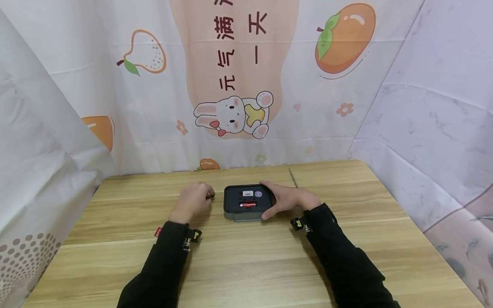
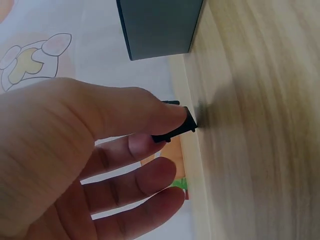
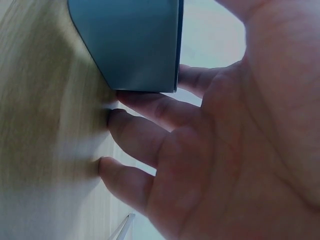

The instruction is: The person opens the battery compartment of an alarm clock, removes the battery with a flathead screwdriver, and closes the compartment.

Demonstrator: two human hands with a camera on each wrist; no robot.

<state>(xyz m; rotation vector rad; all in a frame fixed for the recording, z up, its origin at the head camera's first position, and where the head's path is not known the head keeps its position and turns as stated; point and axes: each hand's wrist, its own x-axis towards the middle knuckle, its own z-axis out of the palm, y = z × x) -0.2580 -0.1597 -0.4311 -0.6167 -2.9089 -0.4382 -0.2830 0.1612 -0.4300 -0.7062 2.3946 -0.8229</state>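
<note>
A dark grey box-shaped device with rounded corners lies on the table, its black back face up. A red battery sits in a slot there, below a white label and a round purple sticker. My right hand grips the device's right side, thumb at the near edge and fingers along the far edge. Just left of the device, my left hand pinches a small black battery cover with little tabs between thumb and index finger. Its other fingers are loosely curled, and the cover is close over the tabletop.
Behind the right hand a thin stick lies on the wooden table. A printed white curtain hangs along the table's far edge, with more cloth on both sides. A small red tag shows beside the left sleeve.
</note>
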